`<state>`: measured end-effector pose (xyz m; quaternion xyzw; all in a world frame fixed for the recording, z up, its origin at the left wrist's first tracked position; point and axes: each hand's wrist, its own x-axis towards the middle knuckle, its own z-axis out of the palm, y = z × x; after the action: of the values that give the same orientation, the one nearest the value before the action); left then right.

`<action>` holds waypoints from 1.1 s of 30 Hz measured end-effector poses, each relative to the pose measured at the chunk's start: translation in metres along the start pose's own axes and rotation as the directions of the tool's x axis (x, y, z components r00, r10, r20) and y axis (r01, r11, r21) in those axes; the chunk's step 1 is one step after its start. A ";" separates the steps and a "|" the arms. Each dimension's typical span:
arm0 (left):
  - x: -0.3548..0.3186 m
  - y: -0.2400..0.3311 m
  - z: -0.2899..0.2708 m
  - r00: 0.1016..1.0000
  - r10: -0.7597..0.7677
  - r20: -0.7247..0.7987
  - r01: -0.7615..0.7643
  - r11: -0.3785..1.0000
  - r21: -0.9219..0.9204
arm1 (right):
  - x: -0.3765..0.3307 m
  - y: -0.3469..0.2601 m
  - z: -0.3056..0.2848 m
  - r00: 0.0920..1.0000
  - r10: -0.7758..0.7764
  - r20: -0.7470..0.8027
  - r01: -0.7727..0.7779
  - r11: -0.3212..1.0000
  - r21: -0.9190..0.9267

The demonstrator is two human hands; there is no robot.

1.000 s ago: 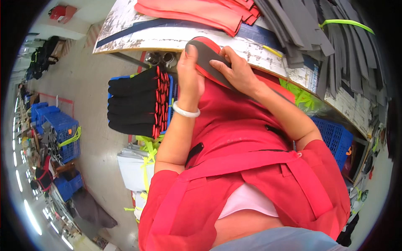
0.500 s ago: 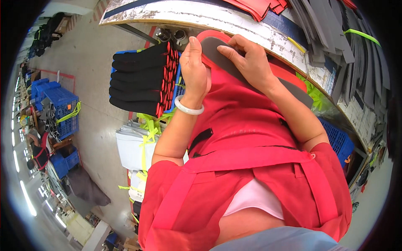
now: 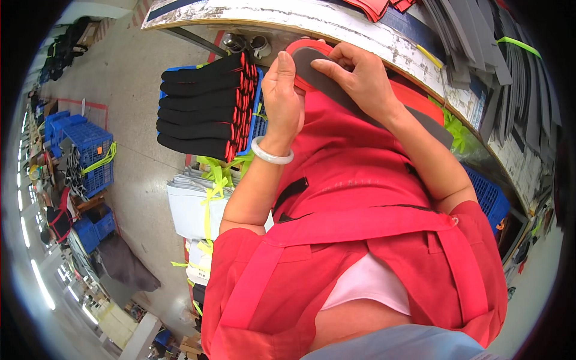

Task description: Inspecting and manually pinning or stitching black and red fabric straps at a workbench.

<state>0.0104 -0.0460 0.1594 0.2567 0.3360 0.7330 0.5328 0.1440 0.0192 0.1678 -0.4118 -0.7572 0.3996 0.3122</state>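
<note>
In front of my apron lies a long, round-ended red piece (image 3: 416,103) with a dark grey foam-like strip (image 3: 307,65) on top of it. My left hand (image 3: 282,107), with a white bangle on its wrist, grips the left edge of the red piece near the rounded end, thumb upward. Its other fingers are mostly hidden. From the right, my right hand (image 3: 365,77) is closed with thumb and fingertips on the strip's upper part. The strip's far end shows beyond my right forearm.
A worn white table (image 3: 240,13) stands ahead, carrying grey strips (image 3: 480,45) and red pieces (image 3: 366,7). Left, a blue crate (image 3: 257,123) holds stacked black-and-red pieces (image 3: 201,108). Nearby are a mug (image 3: 260,47), white bundles (image 3: 195,207) and a blue basket (image 3: 487,195).
Both hands have shifted slightly; my right thumb now lies flatter on the grey strip. More of the red rim shows around the strip's rounded end.
</note>
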 end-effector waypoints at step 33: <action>-0.009 0.017 -0.066 0.651 -0.690 0.316 0.673 0.717 0.181 | -0.036 -0.010 -0.001 0.931 0.041 0.362 -0.080 0.992 0.094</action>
<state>-0.0460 -0.0727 0.1301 0.2548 0.3209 0.4106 0.8146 0.1575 -0.0151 0.1716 -0.3377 -0.7659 0.5175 0.1774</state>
